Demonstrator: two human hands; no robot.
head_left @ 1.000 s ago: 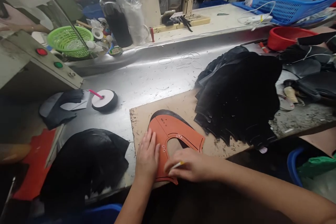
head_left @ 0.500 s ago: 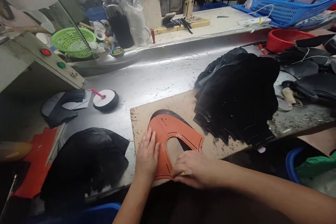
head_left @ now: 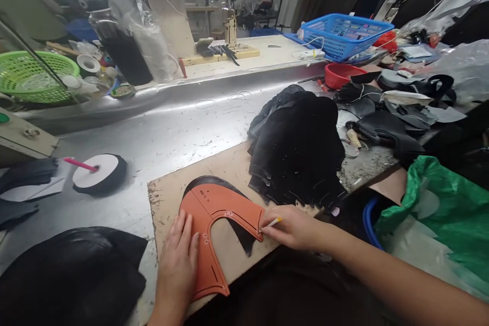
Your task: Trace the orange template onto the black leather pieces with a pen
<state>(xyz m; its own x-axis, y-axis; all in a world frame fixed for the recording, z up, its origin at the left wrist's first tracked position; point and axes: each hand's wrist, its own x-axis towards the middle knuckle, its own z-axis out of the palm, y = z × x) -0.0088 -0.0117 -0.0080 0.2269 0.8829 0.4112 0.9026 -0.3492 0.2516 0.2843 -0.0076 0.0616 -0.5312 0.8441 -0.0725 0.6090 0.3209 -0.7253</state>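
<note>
An orange U-shaped template lies on a black leather piece on a brown board. My left hand lies flat on the template's left arm, fingers stretched out, pressing it down. My right hand is closed in a pinch on a thin white-and-yellow marking pen, whose tip touches the end of the template's right arm.
A stack of black leather pieces sits right of the board, another black pile at the lower left. A tape roll with a pink pen stands on the metal table. Green basket, blue basket, red bowl, green bag.
My right hand moved with the pen from the template's near left arm up to the end of its right arm. The head camera swung to the right. My left hand stayed pressed on the template.
</note>
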